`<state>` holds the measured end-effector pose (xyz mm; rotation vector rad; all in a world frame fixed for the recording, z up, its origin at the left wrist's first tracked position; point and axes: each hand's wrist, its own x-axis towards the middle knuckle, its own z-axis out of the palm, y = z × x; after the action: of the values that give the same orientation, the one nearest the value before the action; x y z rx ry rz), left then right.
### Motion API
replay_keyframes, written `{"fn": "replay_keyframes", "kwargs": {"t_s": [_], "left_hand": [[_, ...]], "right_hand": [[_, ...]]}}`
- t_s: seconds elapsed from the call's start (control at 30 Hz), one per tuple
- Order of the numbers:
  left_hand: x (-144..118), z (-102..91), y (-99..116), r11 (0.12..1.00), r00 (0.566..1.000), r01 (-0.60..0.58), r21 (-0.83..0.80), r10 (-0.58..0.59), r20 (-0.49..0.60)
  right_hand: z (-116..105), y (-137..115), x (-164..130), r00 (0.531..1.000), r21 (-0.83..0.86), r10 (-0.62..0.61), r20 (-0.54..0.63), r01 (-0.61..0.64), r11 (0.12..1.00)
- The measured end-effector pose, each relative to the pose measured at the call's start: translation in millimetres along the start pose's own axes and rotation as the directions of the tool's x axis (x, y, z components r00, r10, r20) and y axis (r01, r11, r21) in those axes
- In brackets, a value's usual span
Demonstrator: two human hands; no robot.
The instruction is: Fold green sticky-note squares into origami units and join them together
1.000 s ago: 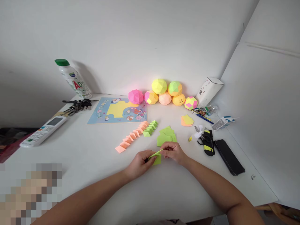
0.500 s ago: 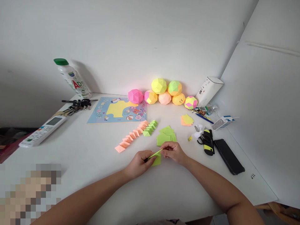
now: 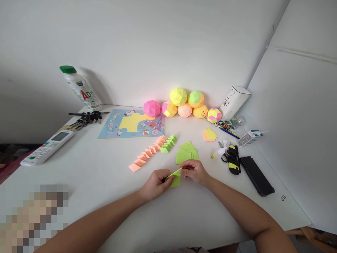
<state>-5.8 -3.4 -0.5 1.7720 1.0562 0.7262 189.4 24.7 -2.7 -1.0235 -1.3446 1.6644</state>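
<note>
The left hand (image 3: pixel 156 183) and right hand (image 3: pixel 194 171) meet over a green paper square (image 3: pixel 175 178) on the near middle of the white table (image 3: pixel 105 189), each pinching it — the left, at nine o'clock of the sheet, seems to pin it flat so the right, at two o'clock, can lift a flap. The sheet is small, lime, half folded, one edge raised. More green squares (image 3: pixel 186 152) lie just beyond at twelve o'clock — presumably within reach.

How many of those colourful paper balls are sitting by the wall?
6 paper balls: four in a bottom row plus one multicoloured at the right end, and two stacked on top, yellow and green. More may hide behind.
</note>
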Motion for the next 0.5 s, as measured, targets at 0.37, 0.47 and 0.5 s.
{"fn": "replay_keyframes", "kwargs": {"t_s": [0.37,0.47,0.5], "left_hand": [[0.5,0.4,-0.1,1.000,1.000,0.001,0.000,-0.001,0.005],[0.5,0.6,-0.5,1.000,1.000,-0.004,0.006,0.004,0.002],[0.4,0.7,-0.6,1.000,1.000,-0.005,0.005,0.005,-0.001]], "right_hand": [[-2.5,4.9,0.5,1.000,0.003,0.003,0.016,-0.003,1.000],[-2.4,5.2,0.5,1.000,0.001,0.008,0.014,-0.008,1.000],[-2.1,4.8,0.5,1.000,-0.003,0.010,0.012,-0.010,1.000]]}}
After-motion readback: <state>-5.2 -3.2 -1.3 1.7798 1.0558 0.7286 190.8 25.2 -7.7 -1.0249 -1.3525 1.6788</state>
